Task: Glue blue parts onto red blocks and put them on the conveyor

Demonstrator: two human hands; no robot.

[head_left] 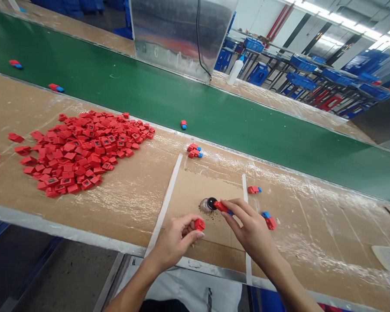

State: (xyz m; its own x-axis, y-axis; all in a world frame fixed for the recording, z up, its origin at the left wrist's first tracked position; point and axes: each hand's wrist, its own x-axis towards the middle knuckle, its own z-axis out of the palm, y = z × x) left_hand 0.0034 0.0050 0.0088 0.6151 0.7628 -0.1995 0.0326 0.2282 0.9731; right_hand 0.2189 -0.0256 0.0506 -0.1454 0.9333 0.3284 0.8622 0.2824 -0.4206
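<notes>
1. My left hand [174, 243] is curled, pinching a small red block [199, 224] between my thumb and fingertips, just above the cardboard sheet [201, 187].
2. My right hand [254, 229] is pinching a red piece with a blue end [222, 207] between my thumb and fingers. Its red tip is at or touching the black top of a small round container [208, 205], which lies on the cardboard between my hands. I can't tell exactly what the container is.
3. Brown specks [213, 217] are scattered on the cardboard around and just below the container.
4. The cardboard sits on the bench [126, 221], between two strips of white tape [164, 203], with clear plastic film over the bench around it.
5. Two more red-and-blue pieces lie to my right: one [254, 189] near the tape, the other [269, 221] just beside my right hand. A small cluster [194, 151] sits at the far edge of the bench.
6. A big loose pile of red blocks [84, 151] covers the bench to my left.
7. Beyond the bench runs a green conveyor belt [156, 95] with a few red-and-blue pieces [56, 88] on it.
8. Further off stand a white plastic bottle [235, 70] and racks of blue crates [300, 80].
</notes>
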